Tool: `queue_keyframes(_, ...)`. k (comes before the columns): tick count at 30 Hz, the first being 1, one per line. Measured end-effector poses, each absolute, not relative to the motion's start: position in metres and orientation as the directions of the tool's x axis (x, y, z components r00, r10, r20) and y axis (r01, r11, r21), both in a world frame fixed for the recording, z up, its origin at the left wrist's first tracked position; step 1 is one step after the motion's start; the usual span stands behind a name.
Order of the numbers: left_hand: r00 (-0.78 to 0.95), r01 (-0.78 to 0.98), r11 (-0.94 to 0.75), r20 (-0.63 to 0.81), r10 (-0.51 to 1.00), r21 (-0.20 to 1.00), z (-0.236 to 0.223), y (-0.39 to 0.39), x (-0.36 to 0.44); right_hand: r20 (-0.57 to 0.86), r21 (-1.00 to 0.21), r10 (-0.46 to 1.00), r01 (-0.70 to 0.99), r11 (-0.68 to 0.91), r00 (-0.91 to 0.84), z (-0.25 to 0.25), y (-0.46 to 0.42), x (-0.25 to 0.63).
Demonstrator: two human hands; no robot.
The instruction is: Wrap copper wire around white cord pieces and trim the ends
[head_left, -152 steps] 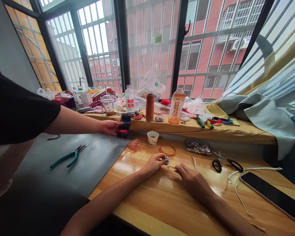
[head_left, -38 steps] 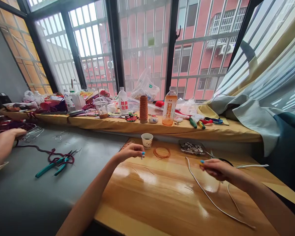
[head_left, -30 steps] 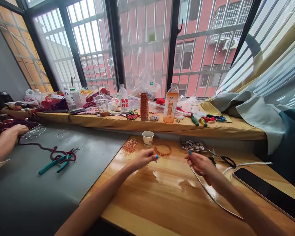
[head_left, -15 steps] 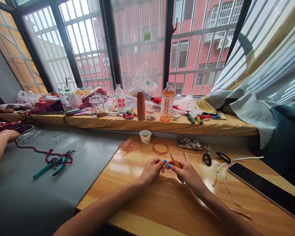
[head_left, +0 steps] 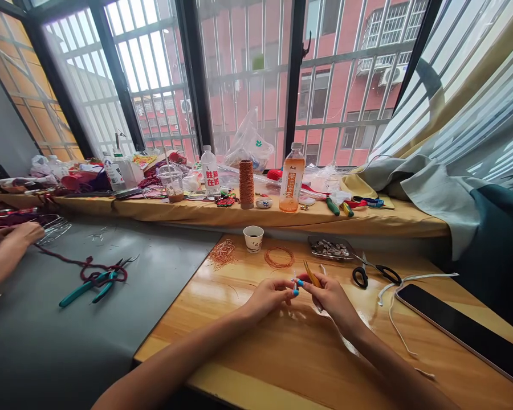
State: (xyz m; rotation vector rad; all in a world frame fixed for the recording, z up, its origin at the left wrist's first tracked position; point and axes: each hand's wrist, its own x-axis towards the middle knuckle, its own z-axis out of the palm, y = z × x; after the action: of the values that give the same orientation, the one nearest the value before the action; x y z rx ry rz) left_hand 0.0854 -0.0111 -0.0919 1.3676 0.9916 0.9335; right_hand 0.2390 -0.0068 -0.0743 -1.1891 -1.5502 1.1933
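My left hand [head_left: 270, 296] is closed, thumb and finger pinching a small pale piece [head_left: 295, 281] too tiny to make out. Against it, from the other side, press the fingertips of my right hand [head_left: 331, 296]. A slim yellow pointed tool [head_left: 310, 274], like tweezers, is tucked in the right hand, its tip pointing up and away from the piece. Both hands are held just over the wooden table [head_left: 239, 370]. Beyond them lie a coil of copper-coloured wire [head_left: 279, 257] and a heap of cut wire pieces [head_left: 223, 254].
A paper cup [head_left: 253, 239], a clear tray of small pieces [head_left: 331, 248], scissors [head_left: 361, 275], white cords [head_left: 393, 319] and a phone [head_left: 461, 327] surround my hands. Left, a co-worker's hand [head_left: 25, 233] holds dark red cord near teal pliers [head_left: 88, 289]. Bottles [head_left: 292, 179] crowd the sill.
Both my hands have shifted slightly right, still meeting at the small piece. The yellow tool has moved right with my right hand. The co-worker's hand has moved slightly right.
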Motion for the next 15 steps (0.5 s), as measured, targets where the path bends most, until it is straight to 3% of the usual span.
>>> queue_keyframes(7, 0.294, 0.152, -0.048, 0.001, 0.956, 0.987, -0.0909, -0.0131, 0.0844, -0.022, -0.970, 0.971, 0.239, 0.037, -0.238, -0.0758, -0.0090, 0.2382)
queue_keyframes(15, 0.295, 0.319, -0.240, 0.145, 0.944, 0.917, -0.0916, -0.0167, 0.0854, 0.109, -0.903, 0.960, 0.378, 0.204, -0.257, -0.0749, -0.0137, 0.2364)
